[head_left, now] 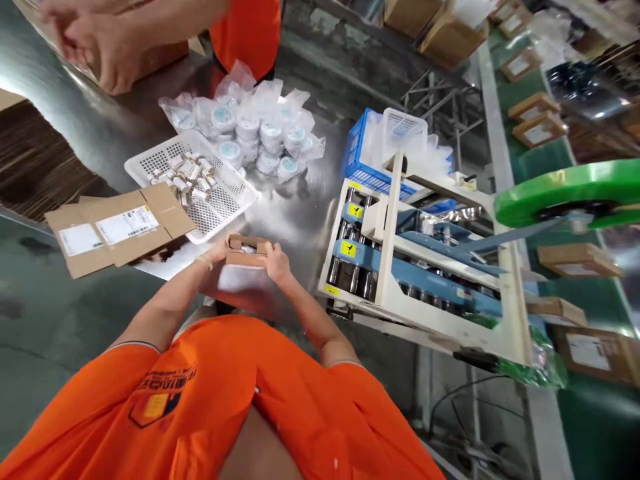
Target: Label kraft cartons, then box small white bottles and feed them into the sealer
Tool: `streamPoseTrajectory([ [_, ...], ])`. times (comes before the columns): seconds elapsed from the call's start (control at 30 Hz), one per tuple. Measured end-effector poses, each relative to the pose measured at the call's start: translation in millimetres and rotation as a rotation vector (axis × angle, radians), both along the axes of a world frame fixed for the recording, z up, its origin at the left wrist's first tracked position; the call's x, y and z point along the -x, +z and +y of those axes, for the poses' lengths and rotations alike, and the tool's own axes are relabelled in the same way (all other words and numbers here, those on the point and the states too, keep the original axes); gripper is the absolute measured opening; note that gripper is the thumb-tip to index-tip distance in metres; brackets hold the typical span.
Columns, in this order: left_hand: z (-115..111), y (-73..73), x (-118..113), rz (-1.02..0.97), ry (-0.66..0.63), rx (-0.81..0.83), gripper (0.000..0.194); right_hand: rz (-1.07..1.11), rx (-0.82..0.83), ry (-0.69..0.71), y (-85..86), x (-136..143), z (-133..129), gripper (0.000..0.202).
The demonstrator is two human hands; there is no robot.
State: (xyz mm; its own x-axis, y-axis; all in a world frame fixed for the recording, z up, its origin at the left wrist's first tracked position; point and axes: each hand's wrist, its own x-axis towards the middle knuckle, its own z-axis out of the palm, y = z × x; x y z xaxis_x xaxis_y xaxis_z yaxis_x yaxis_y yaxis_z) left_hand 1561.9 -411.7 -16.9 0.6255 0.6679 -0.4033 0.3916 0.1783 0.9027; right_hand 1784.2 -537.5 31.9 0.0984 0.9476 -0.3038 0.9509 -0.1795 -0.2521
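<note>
A small brown cardboard box [247,259] is held between my two hands at the near edge of the metal table. My left hand [216,255] grips its left end, and my right hand [278,263] closes round its right end. The top of the box is partly open, with something whitish inside that I cannot make out. Just beyond it stands a white plastic basket [225,217] with several small white-and-gold cylinders [193,175]. Flattened cardboard cartons [123,230] with white labels lie left of my hands, partly against the basket.
Bagged white round tubs [270,137] are stacked behind the basket. A carton-taping machine [400,267] with rollers stands to the right, a blue crate [357,150] behind it. Boxes sit on a green conveyor [530,163] at far right. A co-worker's hands [107,50] are at the upper left.
</note>
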Motion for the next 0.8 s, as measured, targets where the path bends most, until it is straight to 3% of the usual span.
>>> streamPoseTrajectory([
  [0.07, 11.7, 5.5, 6.4, 0.009, -0.095, 0.031, 0.067, -0.022, -0.071, -0.060, -0.3, -0.2, 8.8, 0.064],
  [0.17, 20.4, 19.3, 22.7, 0.045, -0.237, -0.082, 0.081, 0.077, -0.035, 0.103, -3.1, -2.1, 5.6, 0.067],
  [0.23, 8.3, 31.2, 24.8, 0.212, -0.316, -0.291, 0.091, 0.117, 0.017, 0.142, -6.6, -2.5, -3.8, 0.064],
  [0.33, -30.4, 45.9, 11.8, 0.578, -0.395, -0.637, 0.108, 0.144, 0.027, 0.101, -15.7, -9.8, -18.9, 0.071],
  [0.4, -50.1, 49.1, -3.8, 0.702, -0.427, -0.744, 0.116, 0.161, -0.002, -0.012, -25.9, -25.2, -29.7, 0.075],
  [0.47, -51.5, 46.8, -26.1, 0.725, -0.451, -0.757, 0.119, 0.118, -0.044, -0.285, -39.4, -48.0, -44.7, 0.071],
  [0.53, -34.6, 41.5, -59.3, 0.690, -0.444, -0.761, 0.122, 0.030, -0.044, -0.594, -54.6, -71.4, -64.7, 0.066],
  [0.6, -7.7, 35.5, -105.5, 0.633, -0.412, -0.767, 0.122, -0.035, -0.007, -0.759, -69.0, -88.1, -85.5, 0.064],
  [0.7, 29.8, 28.6, -194.8, 0.566, -0.367, -0.740, 0.115, -0.050, 0.021, -0.778, -83.5, -97.4, -105.4, 0.060],
  [0.8, 43.6, 26.9, -300.2, 0.482, -0.384, -0.716, 0.107, -0.036, 0.039, -0.737, -86.5, -97.6, -109.3, 0.058],
])
